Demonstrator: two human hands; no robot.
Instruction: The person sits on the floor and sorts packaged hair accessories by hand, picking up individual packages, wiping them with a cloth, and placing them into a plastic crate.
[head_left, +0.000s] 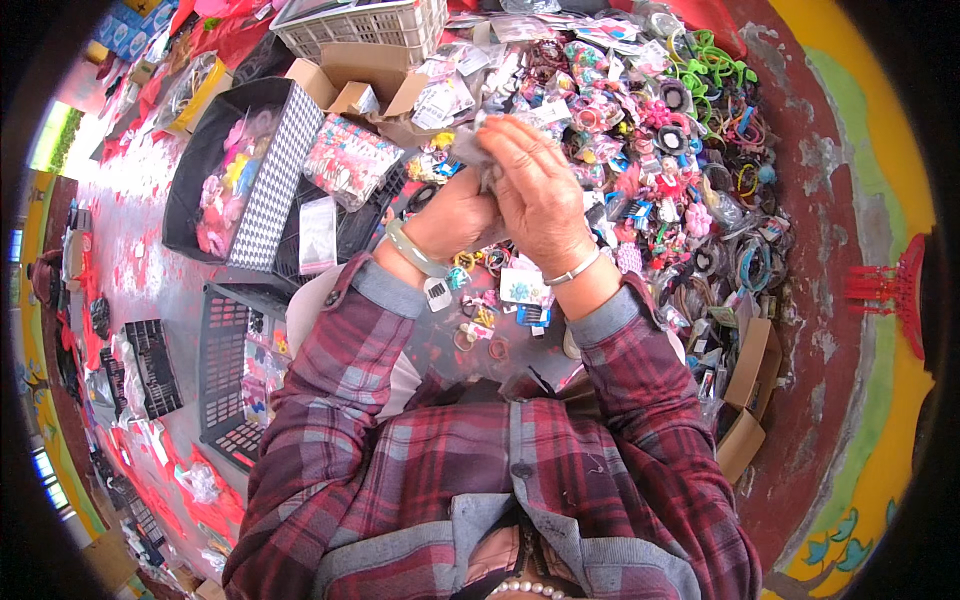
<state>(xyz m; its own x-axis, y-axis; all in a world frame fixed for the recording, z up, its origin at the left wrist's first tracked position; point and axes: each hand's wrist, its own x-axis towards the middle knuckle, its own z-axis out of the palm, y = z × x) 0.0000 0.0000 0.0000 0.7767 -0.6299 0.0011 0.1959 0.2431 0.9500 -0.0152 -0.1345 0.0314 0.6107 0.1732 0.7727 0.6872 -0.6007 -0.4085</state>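
Crumpled translucent plastic bag (467,149) is up between left hand (455,212) and right hand (538,190), over multicoloured hair-accessory pile (640,150). Right fingers pressed together against it; left fingertips hidden, can't tell which pinches.

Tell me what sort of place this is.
Probably a stockroom or stall for small accessories: a large heap of hair ties and trinkets, a checkered-sided bin holding colourful pieces, and a pale plastic crate.

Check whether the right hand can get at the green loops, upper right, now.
Likely yes: the green loops lie mostly uncovered on the pile, nothing tall between. But the right hand appears to hold plastic, so it may need freeing first.
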